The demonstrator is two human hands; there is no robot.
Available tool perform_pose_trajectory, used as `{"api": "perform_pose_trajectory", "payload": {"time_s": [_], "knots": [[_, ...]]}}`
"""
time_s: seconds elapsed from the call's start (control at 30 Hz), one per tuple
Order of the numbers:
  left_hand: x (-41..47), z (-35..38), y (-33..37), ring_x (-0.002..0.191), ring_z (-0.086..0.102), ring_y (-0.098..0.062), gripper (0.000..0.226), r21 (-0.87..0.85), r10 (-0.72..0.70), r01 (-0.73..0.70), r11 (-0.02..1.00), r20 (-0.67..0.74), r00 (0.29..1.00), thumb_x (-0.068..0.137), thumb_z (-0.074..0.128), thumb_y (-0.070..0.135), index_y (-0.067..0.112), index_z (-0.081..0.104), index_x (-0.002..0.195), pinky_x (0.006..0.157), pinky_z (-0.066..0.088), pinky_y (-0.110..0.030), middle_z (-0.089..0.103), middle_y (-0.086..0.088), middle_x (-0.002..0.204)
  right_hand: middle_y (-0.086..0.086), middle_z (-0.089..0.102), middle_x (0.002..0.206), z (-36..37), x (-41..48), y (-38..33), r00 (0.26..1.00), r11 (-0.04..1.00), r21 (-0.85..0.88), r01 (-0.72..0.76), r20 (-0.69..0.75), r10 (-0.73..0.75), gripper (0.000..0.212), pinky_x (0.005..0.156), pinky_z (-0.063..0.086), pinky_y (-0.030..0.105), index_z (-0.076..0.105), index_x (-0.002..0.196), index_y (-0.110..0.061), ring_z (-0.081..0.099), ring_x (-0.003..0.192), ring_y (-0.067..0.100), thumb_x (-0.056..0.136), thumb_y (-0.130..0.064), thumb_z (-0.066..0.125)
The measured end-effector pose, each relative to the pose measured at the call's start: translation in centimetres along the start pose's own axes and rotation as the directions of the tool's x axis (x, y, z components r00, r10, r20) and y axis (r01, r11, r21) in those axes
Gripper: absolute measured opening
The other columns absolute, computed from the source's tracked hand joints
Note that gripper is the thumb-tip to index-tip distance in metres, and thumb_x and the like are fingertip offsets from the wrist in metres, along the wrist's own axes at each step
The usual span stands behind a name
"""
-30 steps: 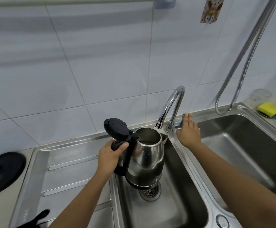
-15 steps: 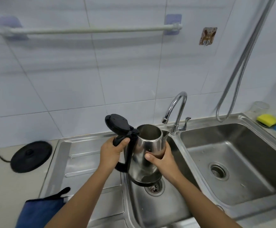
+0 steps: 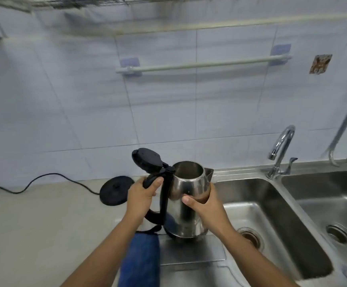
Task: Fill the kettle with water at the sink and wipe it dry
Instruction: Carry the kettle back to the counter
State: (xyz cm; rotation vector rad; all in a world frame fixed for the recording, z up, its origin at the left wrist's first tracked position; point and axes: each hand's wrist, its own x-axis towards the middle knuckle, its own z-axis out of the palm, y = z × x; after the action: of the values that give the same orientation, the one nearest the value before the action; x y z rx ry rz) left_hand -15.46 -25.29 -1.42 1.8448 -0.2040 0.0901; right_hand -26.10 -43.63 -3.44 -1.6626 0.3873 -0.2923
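Kettle (image 3: 189,195): steel, upright, lid (image 3: 147,162) flipped open, over drainboard (image 3: 191,251), left of sink (image 3: 272,214).
L hand (image 3: 141,195): wrapped round black handle, kettle's left.
R hand (image 3: 205,206): palm clasping kettle body, right side.
Cloth (image 3: 141,259): blue, below kettle.
Base (image 3: 116,190): on bench, left of kettle.

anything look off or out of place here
Nothing looks spilled or damaged. The steel kettle with black handle is upright over the drainboard, its black lid flipped open, left hand on the handle, right hand on the body. The blue cloth lies beside it.
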Motion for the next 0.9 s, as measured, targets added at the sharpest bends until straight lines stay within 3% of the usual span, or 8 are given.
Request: {"api": "perform_pose_trajectory", "payload": {"time_s": [0.07, 0.13, 0.27, 0.4, 0.47, 0.6, 0.77, 0.9], "knots": [[0.4, -3.6, -1.2, 0.053, 0.062, -0.003, 0.041, -0.013, -0.004, 0.004, 1.000, -0.009, 1.000, 0.073, 0.069, 0.061, 0.020, 0.067, 0.076, 0.056, 0.044, -0.012, 0.064, 0.006, 0.055, -0.015, 0.072, 0.126, 3.6, -0.9, -0.6, 1.000, 1.000, -0.002, 0.001, 0.001, -0.001, 0.097, 0.109, 0.054, 0.043, 0.052, 0.134, -0.040, 0.068, 0.119, 0.008, 0.048, -0.066, 0.089], [0.9, -7.2, -2.6, 0.053, 0.059, -0.007, 0.035, -0.007, -0.014, 0.014, 1.000, -0.014, 1.000, 0.079, 0.071, 0.049, 0.014, 0.067, 0.076, 0.062, 0.050, -0.024, 0.061, 0.005, 0.054, -0.015, 0.071, 0.127, 7.3, -1.8, -1.1, 1.000, 1.000, -0.013, 0.004, -0.001, -0.004, 0.095, 0.110, 0.054, 0.043, 0.051, 0.132, -0.041, 0.067, 0.121, 0.010, 0.049, -0.065, 0.089], [1.5, -14.0, -4.8, 0.051, 0.061, -0.001, 0.028, 0.000, 0.002, -0.002, 1.000, -0.053, 0.999, 0.077, 0.069, 0.049, 0.021, 0.065, 0.075, 0.051, 0.042, -0.010, 0.063, 0.005, 0.055, -0.014, 0.068, 0.132, 14.3, -3.1, -1.6, 1.000, 0.999, -0.046, -0.001, 0.019, 0.002, 0.100, 0.111, 0.053, 0.045, 0.050, 0.139, -0.037, 0.063, 0.127, 0.014, 0.051, -0.066, 0.088], [1.9, -20.2, -7.0, 0.059, 0.065, -0.005, 0.025, 0.044, -0.029, 0.032, 0.999, -0.063, 0.998, 0.086, 0.068, 0.042, 0.017, 0.067, 0.080, 0.060, 0.042, -0.024, 0.068, -0.002, 0.067, -0.014, 0.066, 0.135, 20.6, -3.9, -1.9, 0.999, 0.998, -0.057, 0.007, 0.054, -0.004, 0.104, 0.111, 0.053, 0.043, 0.048, 0.142, -0.037, 0.062, 0.128, 0.013, 0.051, -0.068, 0.087], [2.2, -22.5, -8.1, 0.063, 0.065, -0.008, 0.025, 0.048, -0.052, 0.055, 0.997, -0.073, 0.996, 0.086, 0.068, 0.041, 0.017, 0.066, 0.080, 0.060, 0.041, -0.024, 0.067, -0.003, 0.066, -0.017, 0.064, 0.135, 23.2, -4.3, -2.0, 0.997, 0.998, -0.059, 0.002, 0.081, 0.003, 0.102, 0.109, 0.053, 0.039, 0.046, 0.139, -0.042, 0.061, 0.127, 0.011, 0.050, -0.070, 0.088], [2.8, -25.9, -10.2, 0.062, 0.064, -0.005, 0.026, 0.044, -0.083, 0.087, 0.995, -0.083, 0.993, 0.084, 0.069, 0.043, 0.017, 0.066, 0.080, 0.060, 0.040, -0.025, 0.067, -0.002, 0.064, -0.016, 0.065, 0.134, 27.0, -4.5, -1.7, 0.994, 0.997, -0.080, -0.012, 0.108, 0.021, 0.118, 0.110, 0.054, 0.041, 0.045, 0.142, -0.039, 0.062, 0.127, 0.011, 0.040, -0.085, 0.085], [2.7, -27.9, -12.8, 0.066, 0.066, -0.010, 0.038, 0.048, -0.080, 0.083, 0.995, -0.062, 0.995, 0.072, 0.064, 0.058, 0.022, 0.066, 0.080, 0.061, 0.044, -0.022, 0.068, 0.000, 0.066, -0.023, 0.066, 0.128, 30.0, -4.8, 0.2, 0.994, 0.994, -0.105, -0.028, 0.104, 0.039, 0.093, 0.110, 0.053, 0.037, 0.047, 0.132, -0.049, 0.062, 0.122, 0.003, 0.051, -0.068, 0.088], [2.8, -28.4, -14.4, 0.068, 0.066, -0.012, 0.026, 0.032, -0.078, 0.081, 0.996, -0.082, 0.994, 0.074, 0.071, 0.051, 0.026, 0.065, 0.076, 0.061, 0.043, -0.022, 0.069, 0.001, 0.066, -0.025, 0.062, 0.134, 31.0, -4.9, 1.3, 0.995, 0.994, -0.106, -0.007, 0.095, 0.018, 0.112, 0.110, 0.051, 0.034, 0.041, 0.144, -0.047, 0.059, 0.128, 0.005, 0.047, -0.075, 0.090]]}}
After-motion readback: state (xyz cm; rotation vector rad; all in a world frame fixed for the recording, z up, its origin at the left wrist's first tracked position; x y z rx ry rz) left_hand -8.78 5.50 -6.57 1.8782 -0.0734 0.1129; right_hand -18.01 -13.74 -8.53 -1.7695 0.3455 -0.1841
